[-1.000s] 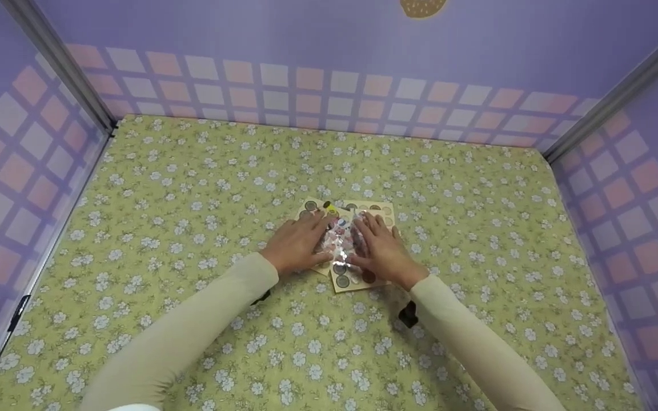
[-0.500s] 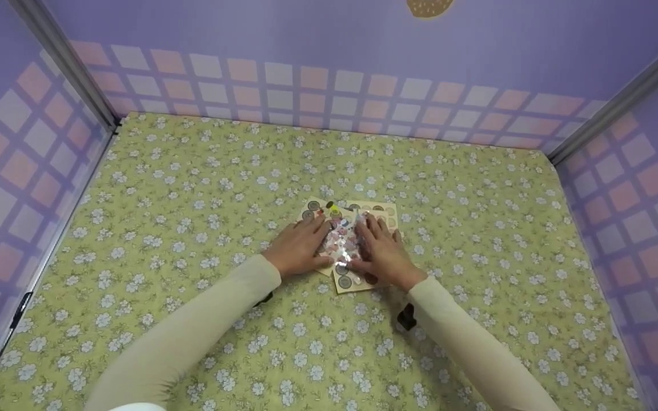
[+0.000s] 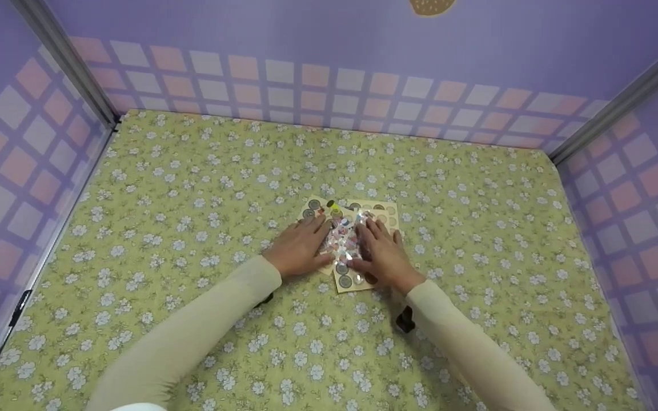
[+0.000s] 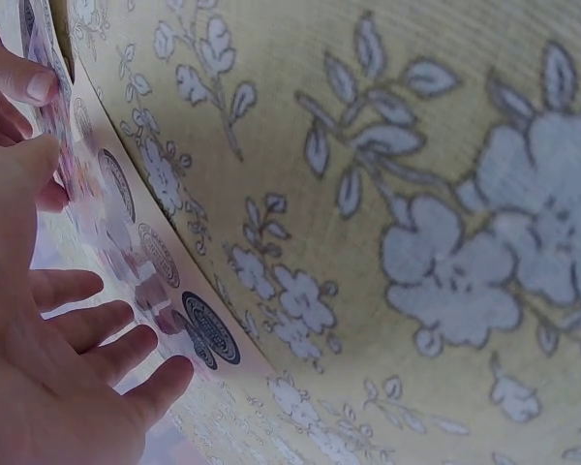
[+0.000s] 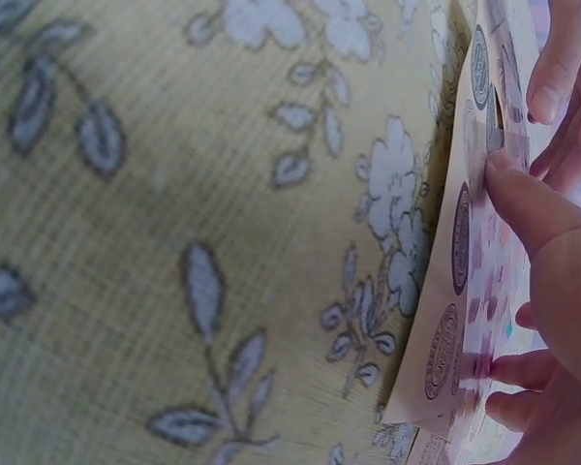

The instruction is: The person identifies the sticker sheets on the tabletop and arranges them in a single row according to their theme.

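Cream sticker sheets with round grey and brown seal-like prints lie overlapping on the cloth. One sheet [image 3: 345, 281] reaches toward the person, and another sheet [image 3: 389, 206] shows at the back right. On top of them is a shiny, see-through sheet or packet [image 3: 341, 237] with small pink prints. My left hand [image 3: 297, 246] rests on its left side, fingers straight and spread. On its right side lies my right hand [image 3: 387, 257], its fingers extended flat. In the right wrist view the thumb [image 5: 537, 199] touches the papers near their edge. A small yellow, dark-ended thing [image 3: 334, 206] shows beyond the left fingertips.
A yellow-green floral cloth [image 3: 220, 171] covers the table. Purple walls with pink and white squares [image 3: 312, 74] enclose the back and both sides, with grey posts [image 3: 86, 85] at the corners. A black object [image 3: 19, 308] is at the left table edge.
The head view has shifted slightly. Both hands stay on the shiny sheet in nearly the same place, and glints on it have moved toward the right fingertips.
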Available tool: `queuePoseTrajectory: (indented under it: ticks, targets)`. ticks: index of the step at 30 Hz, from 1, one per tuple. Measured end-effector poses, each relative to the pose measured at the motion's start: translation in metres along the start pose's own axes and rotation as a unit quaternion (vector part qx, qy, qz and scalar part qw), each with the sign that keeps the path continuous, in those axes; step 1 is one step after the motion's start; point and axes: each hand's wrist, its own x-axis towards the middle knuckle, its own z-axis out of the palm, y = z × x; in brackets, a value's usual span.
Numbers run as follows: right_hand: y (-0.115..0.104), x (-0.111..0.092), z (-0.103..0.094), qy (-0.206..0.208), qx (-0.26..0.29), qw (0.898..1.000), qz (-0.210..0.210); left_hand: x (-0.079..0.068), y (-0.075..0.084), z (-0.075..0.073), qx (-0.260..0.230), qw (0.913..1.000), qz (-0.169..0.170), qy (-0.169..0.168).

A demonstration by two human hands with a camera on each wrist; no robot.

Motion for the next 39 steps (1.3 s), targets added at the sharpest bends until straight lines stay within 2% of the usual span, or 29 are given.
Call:
queuePoseTrajectory:
  ticks: [11,16,19,24,28,34,39]
  targets:
    - [-0.002,-0.004,0.003,0.038,0.011,0.999,-0.01,0.004,0.0,0.007,-0.009,0.9998,0.001,0.019]
    - [-0.002,-0.005,0.005,0.075,0.02,0.997,-0.025,0.006,0.002,0.008,-0.027,0.999,-0.005,0.035]
    - [-0.002,-0.006,0.006,0.1,0.015,0.994,-0.035,0.006,0.004,0.008,-0.07,0.9962,-0.004,0.051]
    - [-0.002,-0.005,0.008,0.115,0.003,0.993,-0.036,0.008,0.006,0.008,-0.177,0.9802,0.001,0.089]
    - [-0.002,-0.004,0.011,0.12,0.007,0.992,-0.038,0.01,0.008,0.008,-0.213,0.9727,-0.006,0.093]
    - [-0.002,-0.006,0.013,0.136,0.009,0.989,-0.051,0.008,0.012,0.006,-0.204,0.9756,-0.031,0.075]
    - [-0.005,-0.007,0.013,0.131,0.002,0.991,-0.037,0.006,0.012,0.008,-0.148,0.9865,-0.016,0.067]
